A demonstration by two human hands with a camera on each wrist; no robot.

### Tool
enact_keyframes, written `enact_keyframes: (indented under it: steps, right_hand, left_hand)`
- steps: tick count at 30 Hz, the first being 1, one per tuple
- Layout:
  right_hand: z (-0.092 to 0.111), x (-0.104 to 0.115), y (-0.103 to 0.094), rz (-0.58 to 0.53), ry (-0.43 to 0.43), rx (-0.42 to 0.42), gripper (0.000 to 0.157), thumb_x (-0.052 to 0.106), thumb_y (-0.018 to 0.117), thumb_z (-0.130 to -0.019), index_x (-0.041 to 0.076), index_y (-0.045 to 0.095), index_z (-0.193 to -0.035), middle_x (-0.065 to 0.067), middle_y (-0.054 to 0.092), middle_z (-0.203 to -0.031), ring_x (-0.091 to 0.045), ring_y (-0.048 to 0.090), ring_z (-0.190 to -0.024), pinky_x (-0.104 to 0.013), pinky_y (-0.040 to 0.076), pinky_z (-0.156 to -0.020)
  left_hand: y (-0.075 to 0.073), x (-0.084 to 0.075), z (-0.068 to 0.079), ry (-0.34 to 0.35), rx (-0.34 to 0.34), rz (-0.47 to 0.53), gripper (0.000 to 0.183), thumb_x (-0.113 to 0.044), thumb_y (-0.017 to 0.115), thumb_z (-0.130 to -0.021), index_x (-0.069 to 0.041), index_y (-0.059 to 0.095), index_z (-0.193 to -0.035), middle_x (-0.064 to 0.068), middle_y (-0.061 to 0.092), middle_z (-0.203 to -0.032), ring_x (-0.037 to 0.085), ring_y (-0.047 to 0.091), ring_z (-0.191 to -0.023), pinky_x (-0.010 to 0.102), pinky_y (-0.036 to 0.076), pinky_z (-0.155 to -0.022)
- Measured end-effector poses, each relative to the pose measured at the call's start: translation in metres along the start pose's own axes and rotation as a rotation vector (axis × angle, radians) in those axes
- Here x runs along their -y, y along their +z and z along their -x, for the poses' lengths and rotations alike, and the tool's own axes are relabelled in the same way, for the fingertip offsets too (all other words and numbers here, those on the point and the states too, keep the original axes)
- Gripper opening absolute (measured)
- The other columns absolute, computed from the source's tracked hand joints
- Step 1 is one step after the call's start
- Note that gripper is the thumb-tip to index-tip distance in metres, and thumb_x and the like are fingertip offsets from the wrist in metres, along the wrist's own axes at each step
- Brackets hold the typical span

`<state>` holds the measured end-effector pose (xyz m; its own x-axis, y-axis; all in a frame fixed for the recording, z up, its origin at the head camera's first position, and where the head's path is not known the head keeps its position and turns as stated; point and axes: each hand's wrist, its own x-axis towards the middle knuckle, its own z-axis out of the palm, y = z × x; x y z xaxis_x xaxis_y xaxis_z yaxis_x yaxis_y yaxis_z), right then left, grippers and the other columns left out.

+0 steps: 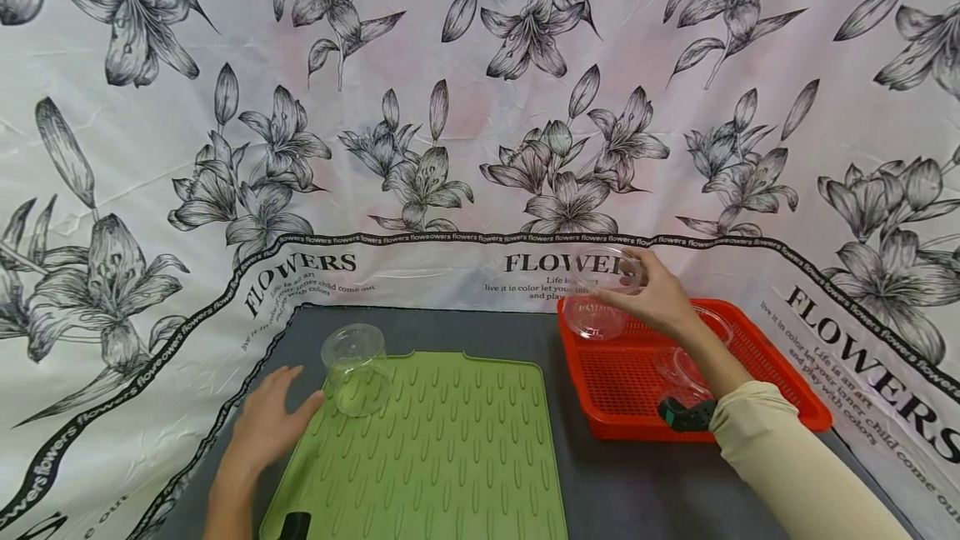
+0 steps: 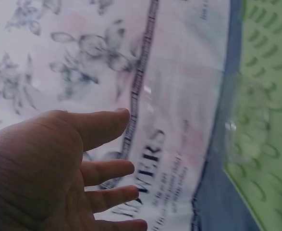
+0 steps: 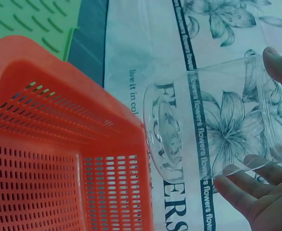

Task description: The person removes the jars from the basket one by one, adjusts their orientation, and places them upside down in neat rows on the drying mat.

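Note:
My right hand (image 1: 651, 294) grips a clear plastic cup (image 1: 596, 317) by its rim, thumb on one side and fingers on the other. The cup (image 3: 217, 120) is raised at the back left of a red basket (image 1: 611, 382), tilted with its base pointing down. A second clear cup (image 1: 690, 369) lies inside the basket, partly behind my forearm. On the far left corner of a green drying mat (image 1: 442, 448) stands another clear cup (image 1: 357, 373). Beside it my left hand (image 1: 272, 415) is spread, holding nothing; the left wrist view shows its fingers (image 2: 112, 193) apart.
The mat and basket lie on a dark grey tabletop (image 1: 577, 482). A white flower-printed cloth (image 1: 442, 273) hangs behind the table and along both sides. Slotted walls (image 3: 116, 178) surround the basket's inside. Black camera straps sit at both wrists.

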<state>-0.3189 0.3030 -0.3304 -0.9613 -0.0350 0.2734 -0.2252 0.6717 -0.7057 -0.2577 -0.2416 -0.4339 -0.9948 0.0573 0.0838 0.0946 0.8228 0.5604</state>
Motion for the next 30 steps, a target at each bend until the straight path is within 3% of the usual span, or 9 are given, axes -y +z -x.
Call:
enact_keyframes:
  steps: [5,14,22,30]
  right_hand:
    - [0.002,0.006,0.003,-0.003,-0.019,0.021,0.1,0.046,0.082,-0.085,0.013,0.026,-0.16,-0.023,0.046,-0.155,-0.043,0.055,-0.131,-0.06,0.051,-0.102]
    - [0.003,0.016,0.008,-0.022,-0.063,0.059,0.094,0.046,0.083,-0.084,0.016,0.032,-0.157,-0.024,0.047,-0.154,-0.044,0.058,-0.128,-0.06,0.054,-0.1]
    - [0.004,0.02,0.013,-0.001,-0.082,0.074,0.095,0.045,0.085,-0.082,0.013,0.035,-0.156,-0.025,0.052,-0.149,-0.042,0.066,-0.118,-0.056,0.056,-0.097]
    - [0.006,0.026,0.018,-0.015,-0.109,0.108,0.097,0.044,0.086,-0.081,0.011,0.035,-0.156,-0.025,0.053,-0.148,-0.04,0.068,-0.114,-0.053,0.059,-0.093]
  left_hand:
    - [-0.01,-0.021,0.008,0.101,-0.086,0.047,0.07,-0.039,0.059,-0.103,0.007,0.039,-0.151,0.037,0.033,-0.155,0.061,0.033,-0.139,0.077,0.032,-0.107]
    - [-0.019,-0.044,0.007,0.151,-0.104,0.1,0.069,-0.037,0.062,-0.102,0.002,0.038,-0.153,0.032,0.034,-0.157,0.057,0.033,-0.142,0.077,0.031,-0.109]
    - [-0.01,-0.06,0.0,0.204,-0.092,0.167,0.067,-0.038,0.063,-0.101,-0.004,0.039,-0.155,0.027,0.037,-0.157,0.054,0.031,-0.144,0.076,0.032,-0.109]
    - [0.003,-0.077,-0.011,0.187,-0.067,0.215,0.069,-0.04,0.066,-0.099,-0.012,0.039,-0.157,0.021,0.036,-0.161,0.05,0.034,-0.146,0.073,0.036,-0.109]
